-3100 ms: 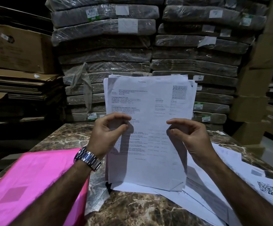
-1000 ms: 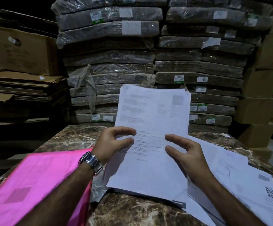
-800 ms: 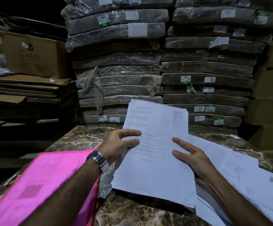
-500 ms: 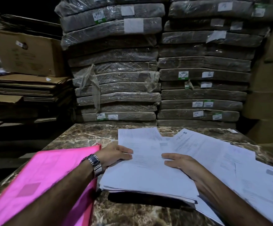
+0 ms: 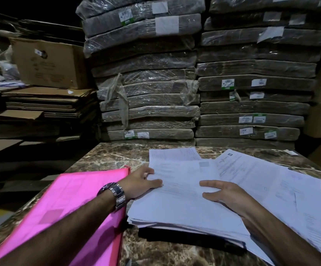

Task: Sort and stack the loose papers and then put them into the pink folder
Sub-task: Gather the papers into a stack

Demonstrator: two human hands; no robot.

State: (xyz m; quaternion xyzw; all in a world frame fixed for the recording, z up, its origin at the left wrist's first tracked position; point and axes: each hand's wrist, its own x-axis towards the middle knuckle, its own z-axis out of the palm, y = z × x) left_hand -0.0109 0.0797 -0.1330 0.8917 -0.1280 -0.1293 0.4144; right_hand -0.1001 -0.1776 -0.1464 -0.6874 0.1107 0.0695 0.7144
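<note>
Resting flat on the paper stack [image 5: 184,200], the open left hand [image 5: 140,184] and open right hand [image 5: 226,194] probably steady it beside the pink folder [image 5: 69,204] for loading.

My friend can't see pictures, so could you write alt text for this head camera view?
Two bare hands, the left hand and the right hand, rest on a stack of papers on a marble table, with a closed pink folder to its left and loose sheets to its right.
</note>
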